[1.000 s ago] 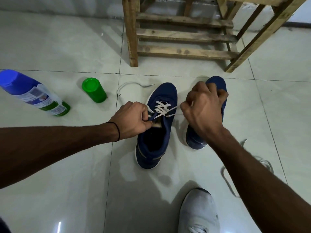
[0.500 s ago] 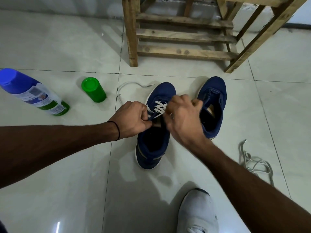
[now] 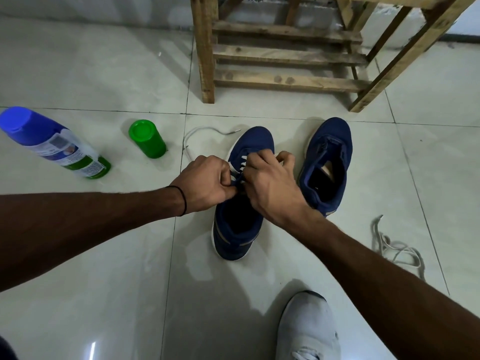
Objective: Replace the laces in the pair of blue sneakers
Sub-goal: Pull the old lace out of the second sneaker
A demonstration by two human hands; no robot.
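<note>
- The white lace (image 3: 242,162) crosses the front of the middle sneaker (image 3: 239,229). This sneaker sits on the floor tiles (image 3: 104,281), between the two arms.
- The lace looks soft, thin and floppy. I think it is best held close to its hard tip.
- The sneaker looks light and bendy. It may slide on the shiny tiles, so holding its side helps.
- The left hand (image 3: 207,183) is curled up and pinches the sneaker's edge by the lace holes.
- The right hand (image 3: 270,183) curls its fingers over the lace. It seems to pinch it, but the tips are hidden.
- The other sneaker (image 3: 330,162) stands just beside it and has no lace.
- A pile of grey laces (image 3: 397,248) lies far to the right.
- A green bottle (image 3: 146,139) and a blue-capped bottle (image 3: 54,144) stand on the left, with a wooden rack (image 3: 285,55) behind.
</note>
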